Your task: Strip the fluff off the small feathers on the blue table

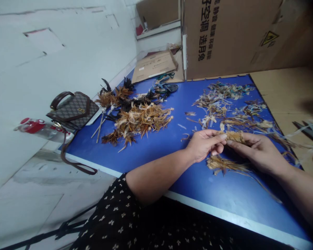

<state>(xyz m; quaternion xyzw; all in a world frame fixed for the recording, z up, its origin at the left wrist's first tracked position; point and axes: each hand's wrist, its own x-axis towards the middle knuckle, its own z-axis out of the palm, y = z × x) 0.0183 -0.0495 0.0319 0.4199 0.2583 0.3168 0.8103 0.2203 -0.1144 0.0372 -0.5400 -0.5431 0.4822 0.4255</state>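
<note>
Between my two hands is a small bunch of golden-brown feathers (234, 136), held above the blue table (156, 158). My left hand (205, 145) pinches its left end between thumb and fingers. Around its right part close the fingers and thumb of my right hand (261, 151). Just below them lies another bundle of brown feathers (220, 164) with long thin stems trailing right. Behind my hands, loose feathers and trimmed bits (214, 104) are scattered. Farther left is a large pile of tied brown feather bunches (143, 119), with dark ones behind it.
A patterned handbag (74, 109) and a plastic bottle with a red label (41, 128) are at the left edge. Flat cardboard (155, 66) lies at the back. A big carton (232, 38) stands behind the table. Black scissors (311, 133) are at the far right.
</note>
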